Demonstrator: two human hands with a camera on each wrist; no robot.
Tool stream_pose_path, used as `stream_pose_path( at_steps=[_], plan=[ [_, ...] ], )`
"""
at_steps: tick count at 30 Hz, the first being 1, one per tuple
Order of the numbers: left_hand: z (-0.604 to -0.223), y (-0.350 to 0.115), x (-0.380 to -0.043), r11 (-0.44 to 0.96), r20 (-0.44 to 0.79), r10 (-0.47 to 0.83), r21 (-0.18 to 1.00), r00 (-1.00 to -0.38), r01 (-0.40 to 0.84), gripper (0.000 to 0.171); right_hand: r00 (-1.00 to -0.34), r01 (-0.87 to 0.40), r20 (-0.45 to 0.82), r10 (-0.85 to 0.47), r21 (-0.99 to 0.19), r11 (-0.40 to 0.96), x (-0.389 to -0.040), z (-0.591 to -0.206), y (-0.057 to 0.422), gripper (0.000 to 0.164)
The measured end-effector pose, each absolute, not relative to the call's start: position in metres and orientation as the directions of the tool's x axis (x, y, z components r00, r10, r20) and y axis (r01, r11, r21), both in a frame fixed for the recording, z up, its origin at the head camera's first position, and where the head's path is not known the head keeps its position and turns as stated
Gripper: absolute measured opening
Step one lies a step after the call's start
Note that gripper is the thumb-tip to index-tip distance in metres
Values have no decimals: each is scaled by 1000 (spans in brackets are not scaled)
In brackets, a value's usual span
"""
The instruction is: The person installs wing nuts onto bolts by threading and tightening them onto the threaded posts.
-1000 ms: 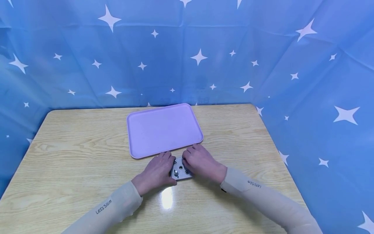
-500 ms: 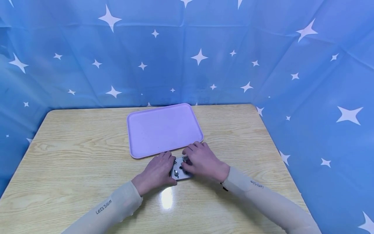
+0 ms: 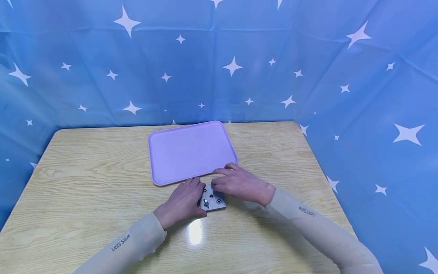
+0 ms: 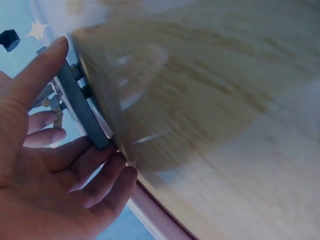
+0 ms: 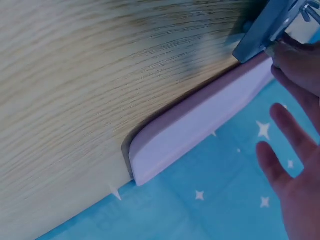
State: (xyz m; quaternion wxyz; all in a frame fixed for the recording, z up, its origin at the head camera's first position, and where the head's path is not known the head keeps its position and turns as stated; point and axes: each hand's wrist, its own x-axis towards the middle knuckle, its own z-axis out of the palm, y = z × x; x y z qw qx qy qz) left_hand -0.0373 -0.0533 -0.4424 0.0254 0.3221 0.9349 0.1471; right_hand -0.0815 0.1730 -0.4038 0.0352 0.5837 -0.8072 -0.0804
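Note:
A small grey metal plate (image 3: 215,205) with several holes stands in front of the purple tray. My left hand (image 3: 183,201) grips its left side, thumb at the near edge and fingers at the far edge. The left wrist view shows the plate (image 4: 82,107) edge-on between thumb and fingers, with bolt ends below it. A wing nut (image 3: 206,203) sits on a bolt at the near left corner. My right hand (image 3: 239,185) pinches at the far right corner, where its fingers cover a second wing nut. In the right wrist view its other fingers (image 5: 287,130) are spread off the plate.
The purple tray (image 3: 193,152) lies just beyond the plate, its near rim close to both hands. The wood-grain table (image 3: 89,182) extends to either side. A blue curtain with white stars (image 3: 191,57) hangs along the back and right edges.
My right hand has turned at the wrist and its fingers have shifted over the far right corner, uncovering the near right hole. The left hand and the plate have stayed in place.

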Motion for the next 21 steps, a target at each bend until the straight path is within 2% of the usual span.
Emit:
stream_pose_path(
  at_steps=[6, 11, 14, 21],
  plan=[
    [-443, -53, -37, 748, 56, 609, 290, -791, 597, 71, -315, -932, -16, -949, 196, 306, -84, -405, 169, 25],
    [-443, -53, -38, 748, 60, 609, 288, -791, 598, 71, -356, -914, -4, -935, 211, 347, -83, -409, 164, 13],
    [-443, -53, -38, 749, 60, 608, 287, -791, 597, 70, -425, -884, 53, -904, 188, 427, -81, -416, 159, 4],
    [-444, -54, -37, 748, 75, 610, 276, -789, 604, 68, -678, -729, 171, -714, -40, 683, -73, -425, 147, 21]
  ],
)
